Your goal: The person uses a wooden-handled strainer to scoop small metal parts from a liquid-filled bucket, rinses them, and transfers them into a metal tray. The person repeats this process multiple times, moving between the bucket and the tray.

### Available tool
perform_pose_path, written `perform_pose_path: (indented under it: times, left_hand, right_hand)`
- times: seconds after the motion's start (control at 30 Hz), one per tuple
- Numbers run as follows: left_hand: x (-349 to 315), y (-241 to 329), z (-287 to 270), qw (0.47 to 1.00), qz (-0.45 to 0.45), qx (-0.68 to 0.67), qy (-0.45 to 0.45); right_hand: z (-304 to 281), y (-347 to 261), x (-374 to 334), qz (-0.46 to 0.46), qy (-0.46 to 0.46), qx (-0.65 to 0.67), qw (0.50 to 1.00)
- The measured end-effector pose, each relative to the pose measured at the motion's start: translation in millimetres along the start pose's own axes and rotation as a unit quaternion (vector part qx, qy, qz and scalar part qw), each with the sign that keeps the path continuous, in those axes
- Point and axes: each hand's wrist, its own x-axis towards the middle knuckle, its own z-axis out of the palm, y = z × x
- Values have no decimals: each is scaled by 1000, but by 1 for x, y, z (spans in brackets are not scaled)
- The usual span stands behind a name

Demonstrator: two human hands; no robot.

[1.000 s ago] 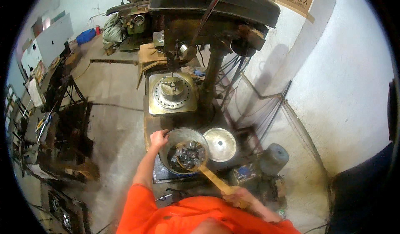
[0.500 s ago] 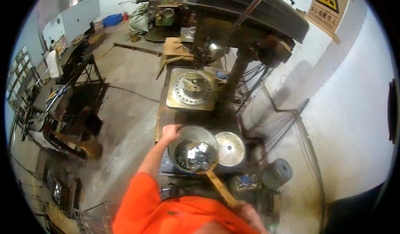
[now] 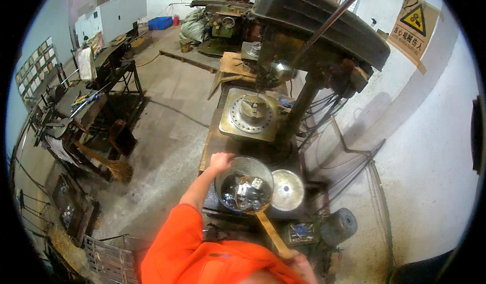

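Note:
A round metal bucket [image 3: 269, 183] stands before me, with shiny metal pieces [image 3: 248, 189] lying in dark liquid at its bottom. My left hand [image 3: 221, 161] is closed on the bucket's far left rim. Low at the right, my right hand [image 3: 299, 265] is closed round the lower end of a long, flat, yellow-tan handle [image 3: 272, 234] that looks wooden. Its upper end meets the near rim of the bucket; whether it belongs to a tool inside, I cannot tell. Against the bucket's right side lies a round metal lid-like disc [image 3: 287, 190].
A drill press [image 3: 319, 26] rises beyond the bucket, over a square plate with a round chuck [image 3: 253, 113]. To the right are a grey cylinder [image 3: 340, 226], a small tray of parts [image 3: 301, 232] and the wall. A cluttered workbench [image 3: 83, 107] and a broom [image 3: 119, 170] are at left.
My view has shifted, so the bucket, disc and drill press appear farther right and slightly lower. Both hands keep their holds on the rim and the handle.

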Motion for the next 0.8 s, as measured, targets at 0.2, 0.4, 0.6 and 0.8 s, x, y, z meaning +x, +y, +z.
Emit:
perform_pose_path:
  times: [0.2, 0.4, 0.6, 0.8]
  left_hand:
    - [-2, 0, -2, 1000, 8, 2, 6]
    - [1, 2, -1, 1000, 23, 9, -1]
    - [-2, -8, 0, 1000, 6, 19, -20]
    - [5, 0, 3, 1000, 14, 5, -19]
  right_hand:
    - [6, -6, -1, 6, -64, 3, 998]
    - [-41, 2, 4, 34, -119, 36, 992]
    - [79, -6, -25, -62, 152, -43, 986]
    - [-30, 1, -4, -6, 159, -169, 973]
